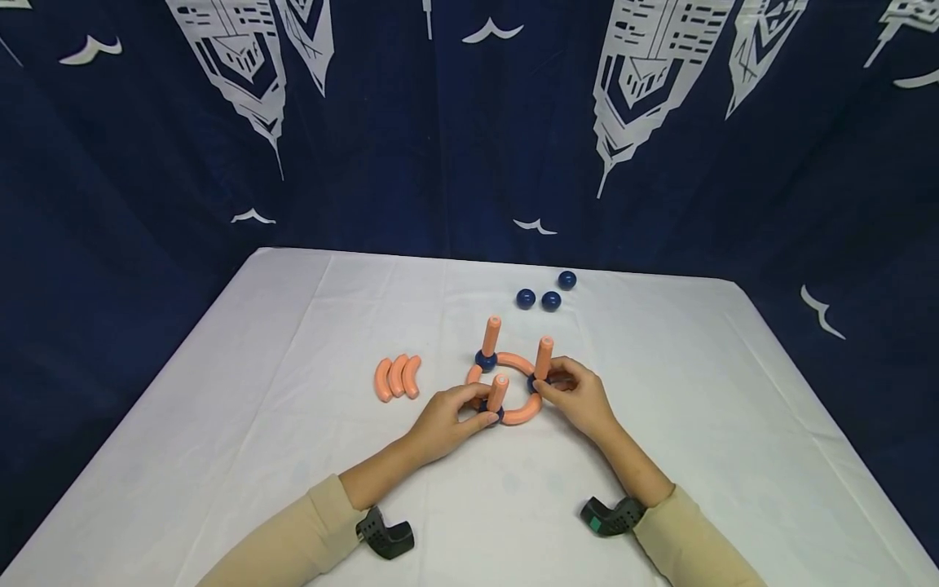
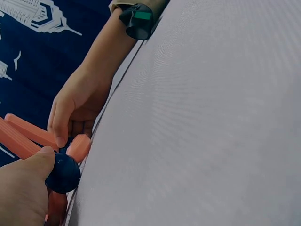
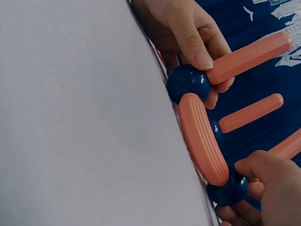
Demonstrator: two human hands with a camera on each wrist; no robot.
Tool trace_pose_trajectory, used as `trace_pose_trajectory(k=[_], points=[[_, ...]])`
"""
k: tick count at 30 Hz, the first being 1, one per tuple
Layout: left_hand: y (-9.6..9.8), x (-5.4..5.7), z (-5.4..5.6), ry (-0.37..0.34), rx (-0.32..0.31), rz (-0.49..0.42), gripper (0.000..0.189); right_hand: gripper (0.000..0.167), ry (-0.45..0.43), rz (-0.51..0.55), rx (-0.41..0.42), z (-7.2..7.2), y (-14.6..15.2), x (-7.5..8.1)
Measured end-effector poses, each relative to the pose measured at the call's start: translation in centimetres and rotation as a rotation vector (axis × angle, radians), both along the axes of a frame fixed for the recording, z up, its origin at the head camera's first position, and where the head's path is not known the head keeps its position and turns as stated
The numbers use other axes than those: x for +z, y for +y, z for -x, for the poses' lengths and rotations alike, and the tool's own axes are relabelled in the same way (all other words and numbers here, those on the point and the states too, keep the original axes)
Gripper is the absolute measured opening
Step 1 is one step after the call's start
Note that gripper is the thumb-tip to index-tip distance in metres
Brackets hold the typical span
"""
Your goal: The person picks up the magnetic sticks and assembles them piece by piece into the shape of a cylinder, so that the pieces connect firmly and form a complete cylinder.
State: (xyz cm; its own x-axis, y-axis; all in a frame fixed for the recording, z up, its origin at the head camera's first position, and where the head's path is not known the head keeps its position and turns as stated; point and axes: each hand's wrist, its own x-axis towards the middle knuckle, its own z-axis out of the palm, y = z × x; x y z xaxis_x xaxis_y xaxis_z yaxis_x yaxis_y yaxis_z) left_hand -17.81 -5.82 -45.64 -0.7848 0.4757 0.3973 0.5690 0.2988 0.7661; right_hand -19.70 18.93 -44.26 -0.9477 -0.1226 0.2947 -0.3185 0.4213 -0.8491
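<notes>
A ring of curved orange rods (image 1: 522,412) joined by three blue balls lies on the white table, and a straight orange rod (image 1: 491,336) stands upright on each ball. My left hand (image 1: 443,420) pinches the near blue ball (image 2: 64,173) between thumb and fingers, at the foot of its upright rod (image 1: 498,392). On the ring's right side, my right hand (image 1: 583,399) grips another blue ball (image 3: 228,190) below its upright rod (image 1: 544,357). The third ball (image 1: 486,361), at the back left of the ring, is untouched.
Three loose curved orange rods (image 1: 397,376) lie side by side left of the ring. Beyond it, near the table's far edge, sit three loose blue balls (image 1: 551,301). A dark blue printed curtain (image 1: 440,147) hangs behind the white-covered table (image 1: 660,350).
</notes>
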Motion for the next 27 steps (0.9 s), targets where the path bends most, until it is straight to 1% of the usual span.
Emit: trace_pose_trajectory(k=[2,5,7,8,11,14,16,19,21,23,27], points=[[0.0,0.0,0.0,-0.003,0.001,-0.002,0.033,0.025,0.008,0.006,0.034,0.2,0.3,0.0],[0.0,0.1,0.0,-0.006,-0.001,-0.005,0.033,0.028,-0.002,0.023,0.110,0.7,1.3,-0.1],[0.0,0.1,0.0,-0.005,-0.003,-0.009,0.034,0.029,-0.024,0.060,0.159,1.1,2.1,0.0],[0.0,0.1,0.0,-0.004,-0.003,-0.009,0.034,0.027,-0.022,0.089,0.181,1.4,2.5,0.0],[-0.1,-0.1,0.0,0.002,-0.004,-0.011,0.033,0.026,-0.065,0.117,0.172,2.3,3.5,0.7],[0.0,-0.1,0.1,0.008,-0.010,-0.012,0.033,0.027,-0.117,0.113,0.091,3.4,4.2,1.6],[0.0,-0.1,0.1,0.009,-0.012,-0.011,0.033,0.031,-0.173,0.085,0.024,4.3,4.5,2.2],[-0.1,-0.1,0.0,-0.001,-0.014,-0.011,0.033,0.034,-0.245,0.089,-0.063,5.8,4.7,3.0],[-0.1,-0.1,0.0,-0.010,-0.014,-0.008,0.033,0.037,-0.279,0.105,-0.114,6.8,4.6,3.4],[-0.1,0.0,0.0,-0.017,-0.014,-0.005,0.032,0.038,-0.296,0.135,-0.159,7.9,4.6,3.8],[-0.1,0.0,0.0,-0.024,-0.010,0.001,0.033,0.038,-0.295,0.174,-0.229,9.9,4.5,4.3]])
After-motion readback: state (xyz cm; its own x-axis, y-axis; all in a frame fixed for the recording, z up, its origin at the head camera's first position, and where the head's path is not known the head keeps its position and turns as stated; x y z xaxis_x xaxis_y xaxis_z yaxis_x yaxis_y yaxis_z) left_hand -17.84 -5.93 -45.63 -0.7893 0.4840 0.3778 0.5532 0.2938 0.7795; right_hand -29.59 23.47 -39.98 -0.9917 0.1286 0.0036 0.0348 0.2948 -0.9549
